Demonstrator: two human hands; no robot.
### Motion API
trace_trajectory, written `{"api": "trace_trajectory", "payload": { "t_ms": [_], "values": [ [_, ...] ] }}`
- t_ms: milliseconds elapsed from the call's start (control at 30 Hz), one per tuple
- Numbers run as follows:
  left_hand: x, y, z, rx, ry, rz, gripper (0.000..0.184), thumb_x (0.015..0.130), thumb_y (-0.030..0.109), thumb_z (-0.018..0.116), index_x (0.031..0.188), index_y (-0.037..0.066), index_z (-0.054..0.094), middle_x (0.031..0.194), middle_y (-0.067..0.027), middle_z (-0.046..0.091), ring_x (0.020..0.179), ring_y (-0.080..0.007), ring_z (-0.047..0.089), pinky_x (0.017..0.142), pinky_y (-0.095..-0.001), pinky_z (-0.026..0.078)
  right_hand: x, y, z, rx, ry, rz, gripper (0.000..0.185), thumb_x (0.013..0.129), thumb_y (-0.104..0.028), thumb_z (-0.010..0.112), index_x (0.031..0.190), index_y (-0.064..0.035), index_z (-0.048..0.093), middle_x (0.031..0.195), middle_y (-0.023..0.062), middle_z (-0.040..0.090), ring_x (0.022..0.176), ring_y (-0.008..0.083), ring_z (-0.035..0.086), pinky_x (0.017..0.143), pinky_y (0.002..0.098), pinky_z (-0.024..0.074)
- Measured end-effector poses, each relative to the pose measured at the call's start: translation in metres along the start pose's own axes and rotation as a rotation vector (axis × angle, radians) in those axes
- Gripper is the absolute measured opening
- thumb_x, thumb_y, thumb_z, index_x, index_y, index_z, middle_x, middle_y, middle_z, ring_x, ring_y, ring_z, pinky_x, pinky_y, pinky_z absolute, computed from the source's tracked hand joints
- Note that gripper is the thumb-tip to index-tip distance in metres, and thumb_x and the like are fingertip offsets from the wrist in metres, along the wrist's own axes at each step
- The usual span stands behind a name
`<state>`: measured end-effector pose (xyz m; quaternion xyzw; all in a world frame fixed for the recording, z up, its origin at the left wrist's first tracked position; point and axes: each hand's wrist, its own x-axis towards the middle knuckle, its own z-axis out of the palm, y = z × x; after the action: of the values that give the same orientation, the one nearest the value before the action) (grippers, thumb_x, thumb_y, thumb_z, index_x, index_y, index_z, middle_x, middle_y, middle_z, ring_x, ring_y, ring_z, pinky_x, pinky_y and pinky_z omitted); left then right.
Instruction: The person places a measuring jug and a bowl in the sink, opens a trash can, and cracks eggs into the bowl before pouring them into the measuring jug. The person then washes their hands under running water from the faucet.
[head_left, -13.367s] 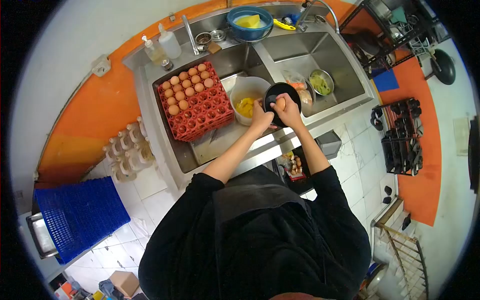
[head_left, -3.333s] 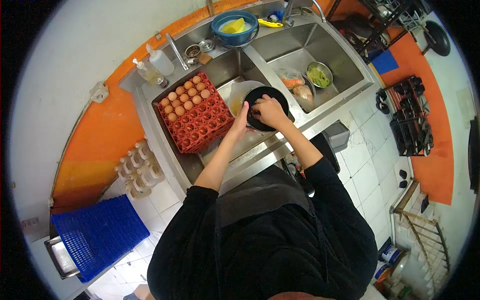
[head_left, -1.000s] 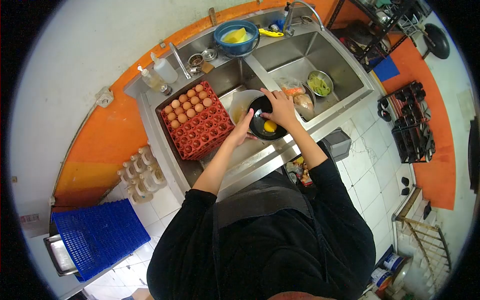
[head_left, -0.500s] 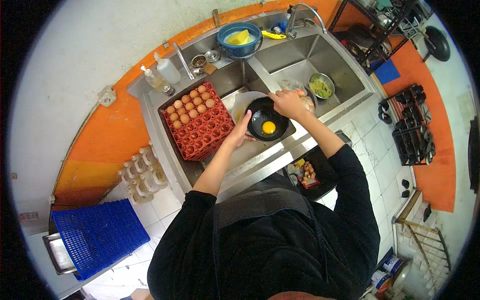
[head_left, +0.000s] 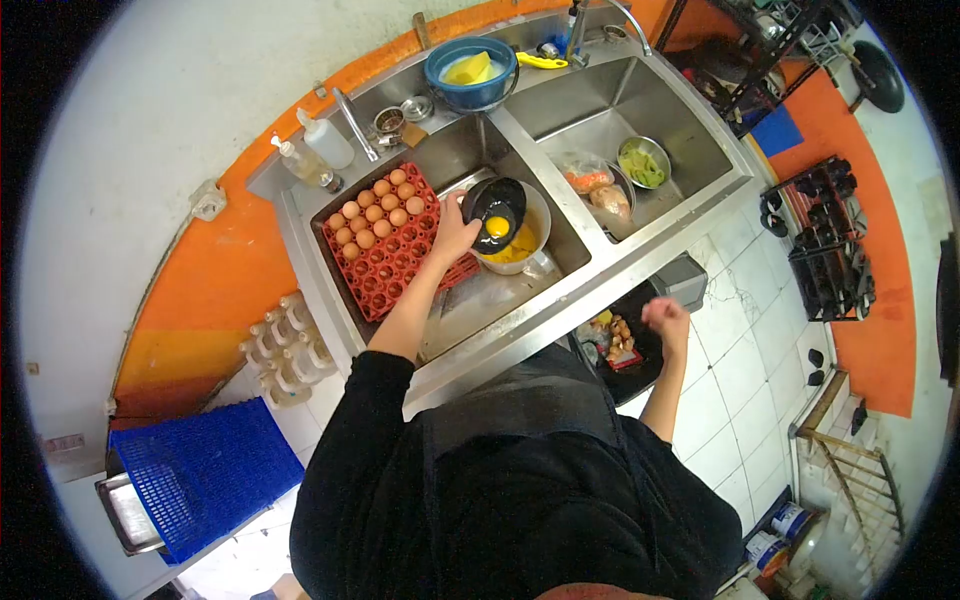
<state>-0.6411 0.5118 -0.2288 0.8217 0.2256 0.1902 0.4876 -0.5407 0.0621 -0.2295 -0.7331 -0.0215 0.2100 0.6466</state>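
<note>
My left hand (head_left: pixel 455 232) grips the rim of a small black bowl (head_left: pixel 510 202), tilted over a pale pitcher (head_left: pixel 543 225). A raw egg with a whole yolk (head_left: pixel 497 227) lies in the bowl. Yellow egg (head_left: pixel 522 245) shows inside the pitcher, which stands in the left sink basin. My right hand (head_left: pixel 668 318) is away from the bowl, above a black bin (head_left: pixel 645 378) with eggshells (head_left: pixel 621 338) in it. Its fingers are curled, and whatever they hold is hidden. Left of the bowl, brown eggs (head_left: pixel 374 212) fill the far rows of a red egg tray (head_left: pixel 380 270).
The right basin (head_left: pixel 570 120) holds a metal bowl of green pieces (head_left: pixel 643 163) and bagged food (head_left: pixel 605 195). Behind the sink stand a blue bucket (head_left: pixel 470 92) with a yellow sponge, a faucet (head_left: pixel 356 125) and soap bottles (head_left: pixel 325 140). A blue crate (head_left: pixel 205 480) is at left.
The black bowl has moved left and tilted over the pitcher, carried by my left hand. My right hand has left the bowl and moved down and right, over the bin.
</note>
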Motion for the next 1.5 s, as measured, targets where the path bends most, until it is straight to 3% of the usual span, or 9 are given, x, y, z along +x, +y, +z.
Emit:
{"api": "trace_trajectory", "payload": {
  "t_ms": [67,233,433,567,667,800,1033,1300,1500],
  "values": [
    [0.004,0.007,0.005,0.199,-0.001,0.118,0.063,0.066,0.006,0.062,0.125,0.007,0.039,0.117,-0.0217,0.041,0.117,-0.0398,0.04,0.101,-0.0405,0.038,0.005,0.102,-0.037,-0.239,0.069,0.145,0.006,0.079,-0.004,0.059,0.084,-0.0052,0.062,0.077,0.0064,0.067,0.065,0.0124,0.064,0.056,0.0205,0.0497],
    [0.006,0.029,0.015,0.542,-0.201,0.32,0.064,0.064,0.008,0.066,0.123,0.008,0.042,0.113,-0.0166,0.044,0.114,-0.0373,0.043,0.089,-0.0428,0.047,-0.015,0.183,-0.031,-1.192,0.068,0.308,0.026,0.072,-0.006,0.062,0.095,-0.0104,0.072,0.091,0.0221,0.066,0.077,0.0356,0.066,0.074,0.0388,0.0536],
    [0.006,0.022,0.026,0.655,-0.241,0.397,0.064,0.061,0.004,0.064,0.122,0.008,0.043,0.113,-0.0142,0.045,0.11,-0.0357,0.044,0.083,-0.0424,0.051,-0.043,0.155,-0.004,-1.1,0.302,0.297,0.037,0.07,-0.01,0.064,0.107,-0.0132,0.069,0.101,0.0209,0.064,0.104,0.037,0.057,0.09,0.0417,0.0473],
    [0.005,0.011,0.034,0.46,0.099,0.188,0.061,0.063,0.004,0.062,0.121,0.006,0.042,0.112,-0.018,0.045,0.109,-0.0373,0.043,0.087,-0.0407,0.048,-0.03,0.188,-0.031,-0.983,0.281,0.269,0.039,0.068,-0.015,0.066,0.107,-0.0089,0.067,0.102,0.0198,0.064,0.108,0.0356,0.055,0.092,0.0439,0.0457],
    [0.001,-0.036,0.038,0.157,0.409,-0.107,0.056,0.068,0.008,0.059,0.121,0.005,0.04,0.117,-0.0221,0.044,0.11,-0.0346,0.046,0.083,-0.0401,0.051,-0.028,0.151,-0.037,-1.077,0.327,0.164,0.039,0.067,-0.013,0.068,0.105,-0.0056,0.066,0.099,0.0182,0.064,0.108,0.0347,0.054,0.095,0.0438,0.0428],
    [-0.045,0.021,-0.002,-0.78,0.215,-0.793,0.046,0.079,0.017,0.057,0.12,0.003,0.041,0.12,-0.0202,0.047,0.091,-0.0319,0.06,0.062,-0.0423,0.059,-0.001,0.104,-0.045,-0.974,0.461,-0.094,0.037,0.069,-0.009,0.069,0.105,-0.004,0.064,0.107,0.0194,0.059,0.108,0.0349,0.052,0.097,0.0417,0.0398],
    [-0.017,0.034,0.098,-0.751,-0.161,-0.863,0.044,0.082,0.014,0.053,0.114,-0.015,0.045,0.101,-0.0272,0.061,0.066,-0.0383,0.067,0.056,-0.0428,0.06,0.08,-0.044,0.01,-0.885,0.479,-0.492,0.035,0.077,-0.011,0.068,0.112,-0.0084,0.061,0.122,0.0184,0.05,0.117,0.0347,0.047,0.099,0.0403,0.0386],
    [0.001,0.051,0.152,-0.31,-0.238,-0.606,0.05,0.082,0.011,0.056,0.122,-0.01,0.034,0.104,-0.0299,0.056,0.061,-0.0341,0.067,0.049,-0.038,0.056,0.099,-0.15,0.093,-0.82,0.292,-0.798,0.033,0.081,-0.012,0.066,0.114,-0.0117,0.061,0.126,0.0153,0.047,0.119,0.0331,0.046,0.1,0.0407,0.0371],
    [0.009,0.064,0.115,-0.257,-0.278,-0.621,0.059,0.078,0.027,0.068,0.12,-0.004,0.041,0.079,-0.0173,0.063,0.052,-0.0223,0.064,0.046,-0.0331,0.054,0.121,-0.169,0.169,-0.755,0.096,-0.879,0.037,0.078,-0.012,0.066,0.114,-0.009,0.061,0.125,0.0187,0.047,0.117,0.0368,0.044,0.1,0.0436,0.0358]
  ]
}}
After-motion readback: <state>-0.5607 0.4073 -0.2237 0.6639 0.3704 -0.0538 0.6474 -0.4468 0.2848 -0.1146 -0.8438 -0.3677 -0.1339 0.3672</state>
